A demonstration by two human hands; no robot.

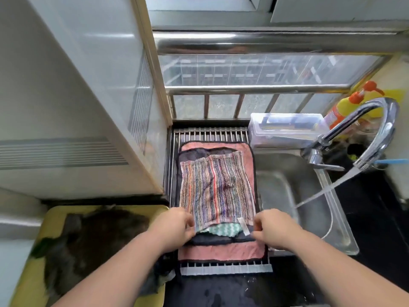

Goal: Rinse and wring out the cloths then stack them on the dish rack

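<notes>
A striped multicolour cloth (215,189) lies spread flat on top of a stack on the metal dish rack (210,134). Under it show a green-white cloth (218,231), a dark cloth (212,240) and a pink cloth (221,251) at the bottom. My left hand (174,224) pinches the striped cloth's near left corner. At the near right corner, by its white label, my right hand (273,229) pinches the cloth.
The steel sink (309,218) lies right of the rack, and water runs from the curved tap (376,127) into it. A clear plastic box (287,127) and soap bottles (347,107) stand behind. A yellow tub (51,220) with dark contents sits at left under a white appliance (66,107).
</notes>
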